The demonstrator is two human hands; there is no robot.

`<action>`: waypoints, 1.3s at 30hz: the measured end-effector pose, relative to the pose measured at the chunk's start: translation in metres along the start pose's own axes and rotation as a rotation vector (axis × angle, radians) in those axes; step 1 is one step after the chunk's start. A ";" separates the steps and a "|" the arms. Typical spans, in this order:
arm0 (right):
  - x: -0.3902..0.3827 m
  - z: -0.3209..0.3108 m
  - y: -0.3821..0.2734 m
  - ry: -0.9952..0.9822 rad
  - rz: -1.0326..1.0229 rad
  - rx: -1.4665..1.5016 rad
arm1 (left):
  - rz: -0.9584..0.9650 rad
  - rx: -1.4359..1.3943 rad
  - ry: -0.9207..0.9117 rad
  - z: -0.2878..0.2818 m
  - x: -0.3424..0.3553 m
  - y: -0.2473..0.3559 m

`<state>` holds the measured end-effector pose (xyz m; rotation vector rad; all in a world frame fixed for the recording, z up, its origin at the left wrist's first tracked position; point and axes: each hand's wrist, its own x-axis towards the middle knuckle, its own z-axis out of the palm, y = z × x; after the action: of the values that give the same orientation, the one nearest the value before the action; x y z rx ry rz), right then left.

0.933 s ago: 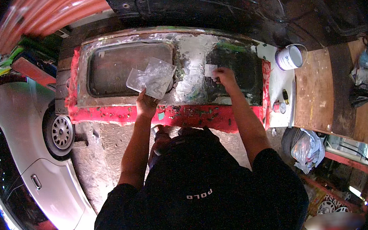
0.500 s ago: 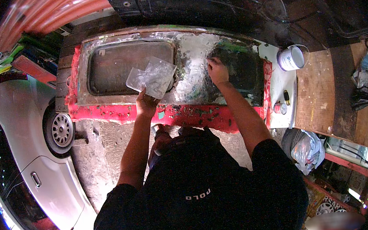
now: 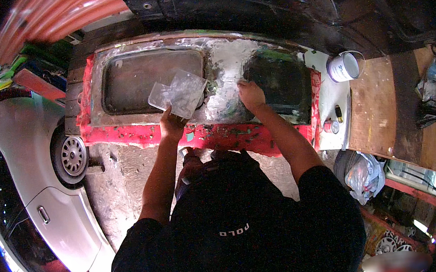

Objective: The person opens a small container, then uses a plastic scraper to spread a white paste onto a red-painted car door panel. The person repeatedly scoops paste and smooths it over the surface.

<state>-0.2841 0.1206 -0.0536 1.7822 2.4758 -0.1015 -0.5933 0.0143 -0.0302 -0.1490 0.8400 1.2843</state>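
Observation:
My left hand (image 3: 173, 123) grips a pair of overlapping clear plastic sheets (image 3: 177, 95), smeared with whitish paste, by their near edge. They hover over a worn vehicle panel (image 3: 149, 118) with a dark rounded recess at its left. White filler (image 3: 226, 52) coats the panel's middle, with a dark, partly green area to its right. Over the border of filler and dark area, my right hand (image 3: 252, 95) is closed with its fingers bunched. Whatever it may pinch is too small or hidden to make out.
Red, paint-flecked cloth (image 3: 229, 140) hangs along the panel's near edge. To the right stand a white paint bucket (image 3: 343, 67), a small open can (image 3: 334, 127) and a wooden board (image 3: 371, 112). A silver car (image 3: 26, 168) is parked at left; a dark vehicle body (image 3: 248, 6) rises behind.
My right hand has moved left and slightly nearer to me, from the dark area onto the edge of the white filler. My left hand and its plastic sheets have barely shifted.

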 end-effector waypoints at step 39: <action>-0.054 -0.025 -0.014 0.188 -0.093 0.332 | 0.009 0.032 0.025 0.007 0.004 -0.007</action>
<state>-0.2813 0.0679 -0.0225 1.8699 2.8146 -0.3901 -0.5840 0.0191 -0.0303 -0.1360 0.8827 1.2795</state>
